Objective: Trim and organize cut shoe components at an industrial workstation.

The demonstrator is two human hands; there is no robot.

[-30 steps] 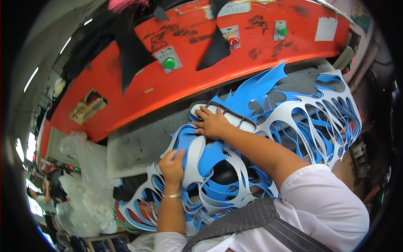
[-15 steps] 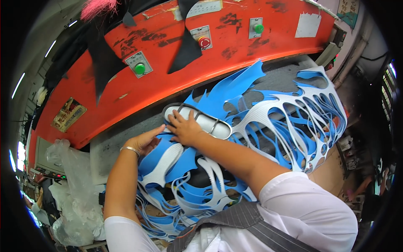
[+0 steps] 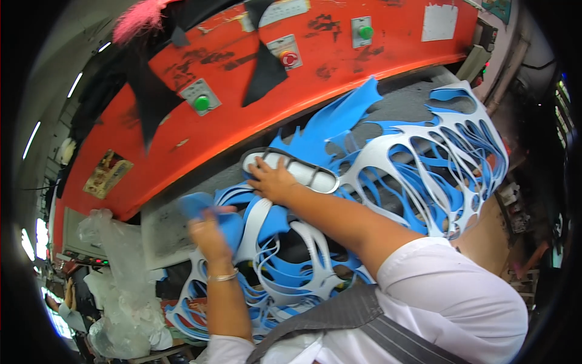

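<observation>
A sole-shaped cutting die (image 3: 315,177) with a dark metal rim and crossbars lies on the blue and white sheet, white showing inside its outline. Across its left half rests my right hand (image 3: 274,182), flat with fingers spread. My left hand (image 3: 209,235), smeared by motion, is left of the die and grips a loose blue foam piece (image 3: 229,225). The blue piece's full outline is blurred. Around and below my hands lies the cut-out sheet scrap (image 3: 315,279), blue on one face and ribbed white on the other, full of rounded holes.
Behind the grey worktop (image 3: 160,233) stands a red machine beam (image 3: 242,115) with green buttons and a red knob. Dark strips (image 3: 267,76) hang over its front. Clear plastic bags (image 3: 124,303) sit at the left. More perforated sheet (image 3: 424,164) drapes off the right side.
My left hand has drawn back toward me, away from the die, and a blue piece has come up with it. My right hand stays on the die. The whole view has shifted slightly.
</observation>
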